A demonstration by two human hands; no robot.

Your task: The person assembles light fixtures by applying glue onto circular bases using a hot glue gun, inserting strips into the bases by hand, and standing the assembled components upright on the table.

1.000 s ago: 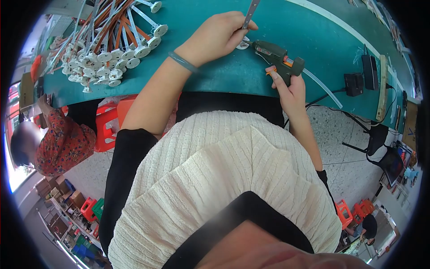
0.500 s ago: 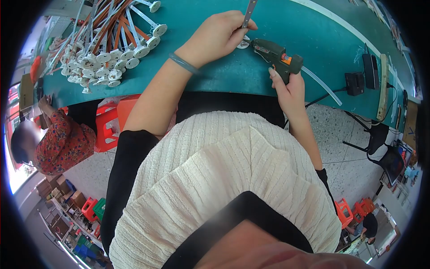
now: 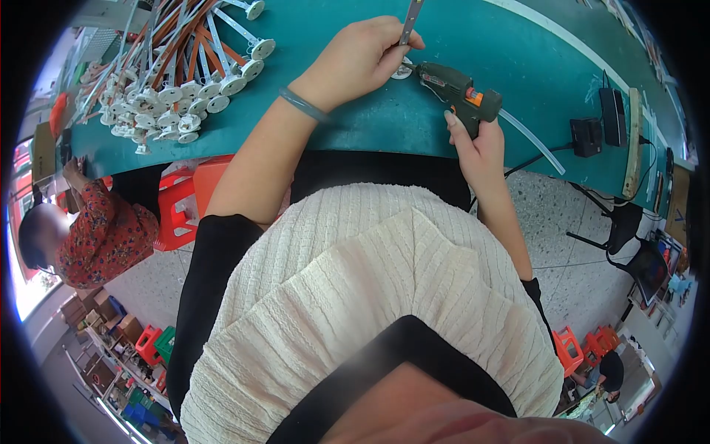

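Observation:
My left hand (image 3: 367, 58) is closed around a narrow strip with small dots along it (image 3: 410, 24), held upright over the table. At the strip's lower end lies a round white disc (image 3: 402, 69), partly hidden by my fingers. My right hand (image 3: 481, 148) grips the handle of a dark green hot glue gun (image 3: 457, 90), whose nozzle points left at the disc. A clear glue stick (image 3: 531, 140) sticks out from the gun's back end.
On the green table (image 3: 325, 137), a pile of strips with white round discs (image 3: 170, 103) lies at the left. Black power adapters (image 3: 586, 138) and a wooden bar (image 3: 632, 144) are at the right. Another person in a floral top (image 3: 111, 237) sits at the left near red stools (image 3: 176, 211).
The glue gun and my right hand have shifted very slightly to the right. My left hand keeps its hold on the strip.

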